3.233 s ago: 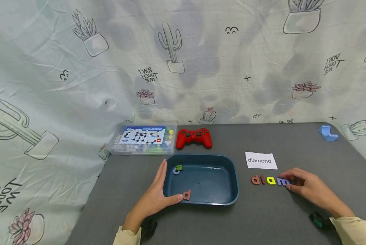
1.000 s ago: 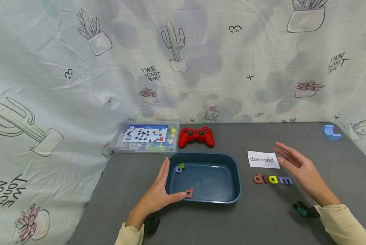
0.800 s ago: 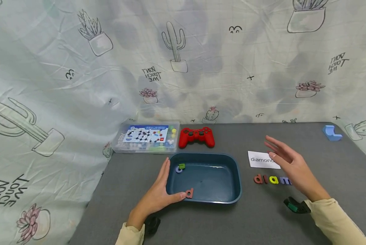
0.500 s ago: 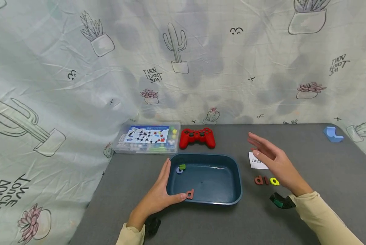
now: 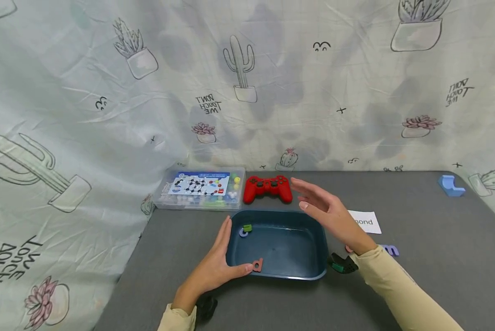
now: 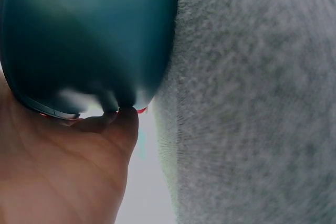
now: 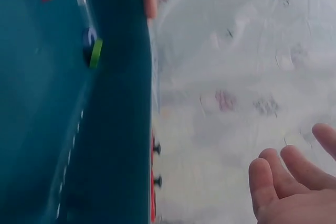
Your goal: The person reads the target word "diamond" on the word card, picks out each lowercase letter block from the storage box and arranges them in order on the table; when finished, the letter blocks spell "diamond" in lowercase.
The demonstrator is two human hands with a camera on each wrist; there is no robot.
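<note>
Loosely spread, the right hand (image 5: 334, 219) hovers by the far right corner of a glossy, rounded teal tray (image 5: 286, 250) on the gray desk (image 5: 429, 216); the outstretched left hand (image 5: 215, 266) touches the tray's left side. Inside lie a brick-red letter (image 5: 261, 264), a green letter (image 5: 248, 228) and a pale-blue letter (image 5: 240, 233).

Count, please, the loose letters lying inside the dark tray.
3: a green letter and a blue letter near the far left corner of the tray; a red letter by the left hand. Others along the near side may be hidden.
</note>
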